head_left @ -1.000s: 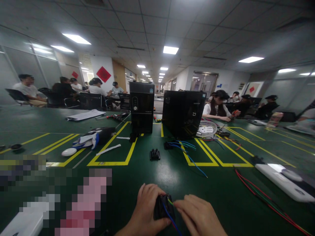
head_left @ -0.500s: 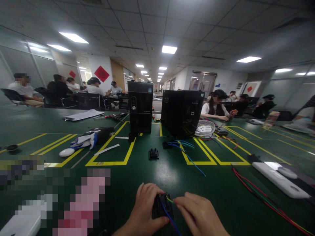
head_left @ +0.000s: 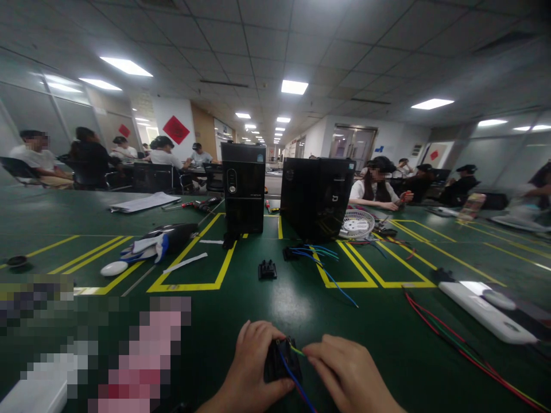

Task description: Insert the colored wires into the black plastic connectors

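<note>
At bottom centre of the frame, the left hand [head_left: 255,361] grips a black block [head_left: 274,368] between thumb and fingers; the right hand [head_left: 346,367] pinches a yellow-green wire [head_left: 297,350] beside it. A blue wire [head_left: 294,380] trails downward. On the green bench [head_left: 232,312], another black piece [head_left: 267,271] sits mid-frame.

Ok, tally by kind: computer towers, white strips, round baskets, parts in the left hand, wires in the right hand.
Black computer towers: 2
Flat white strips: 2
Round white plastic basket: 1
Blocky black part in left hand: 1
Yellow-green wire in right hand: 1
Total: 7
</note>
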`<state>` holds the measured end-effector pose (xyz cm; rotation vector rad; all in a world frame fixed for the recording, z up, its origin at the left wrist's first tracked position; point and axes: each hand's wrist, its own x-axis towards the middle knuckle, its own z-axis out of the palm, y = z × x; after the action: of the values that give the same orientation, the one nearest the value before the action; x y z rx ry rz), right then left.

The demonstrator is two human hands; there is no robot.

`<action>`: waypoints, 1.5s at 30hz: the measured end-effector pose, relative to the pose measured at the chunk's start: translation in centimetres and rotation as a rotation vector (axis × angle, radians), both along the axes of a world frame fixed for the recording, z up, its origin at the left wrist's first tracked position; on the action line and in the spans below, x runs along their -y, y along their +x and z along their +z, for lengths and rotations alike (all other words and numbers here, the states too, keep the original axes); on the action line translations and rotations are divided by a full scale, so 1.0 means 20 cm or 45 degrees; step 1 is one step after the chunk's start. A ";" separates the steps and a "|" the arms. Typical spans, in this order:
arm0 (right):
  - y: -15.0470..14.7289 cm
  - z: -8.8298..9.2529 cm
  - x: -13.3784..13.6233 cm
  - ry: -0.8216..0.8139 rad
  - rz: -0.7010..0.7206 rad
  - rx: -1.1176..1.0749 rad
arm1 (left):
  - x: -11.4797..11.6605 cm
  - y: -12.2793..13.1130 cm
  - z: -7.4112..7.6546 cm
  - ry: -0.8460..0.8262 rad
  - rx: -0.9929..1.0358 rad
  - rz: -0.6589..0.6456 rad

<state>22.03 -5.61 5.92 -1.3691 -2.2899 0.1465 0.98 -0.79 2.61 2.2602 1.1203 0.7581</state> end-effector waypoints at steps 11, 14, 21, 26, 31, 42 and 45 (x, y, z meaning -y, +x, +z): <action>0.00 0.04 0.01 -0.220 0.115 0.064 | 0.00 0.00 0.02 -0.023 -0.016 0.013; 0.01 0.05 0.01 -0.211 0.004 0.033 | 0.01 0.00 0.02 -0.031 -0.033 0.002; -0.03 -0.01 0.01 -0.031 0.009 -0.001 | 0.01 0.00 0.02 -0.033 -0.039 -0.012; -0.01 0.03 0.01 -0.182 0.098 0.105 | 0.00 0.00 0.01 -0.026 -0.042 -0.021; -0.01 0.04 0.01 -0.158 -0.036 0.077 | 0.00 0.00 0.01 -0.041 -0.062 -0.023; 0.00 0.07 0.01 -0.206 0.086 0.136 | 0.00 0.00 0.01 -0.042 -0.063 -0.025; 0.00 0.07 0.01 -0.183 0.001 0.121 | 0.00 0.00 0.00 -0.046 -0.060 -0.021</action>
<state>22.05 -5.88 7.37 -1.4758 -2.3979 0.2564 1.00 -0.80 2.69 2.2654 1.1270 0.6762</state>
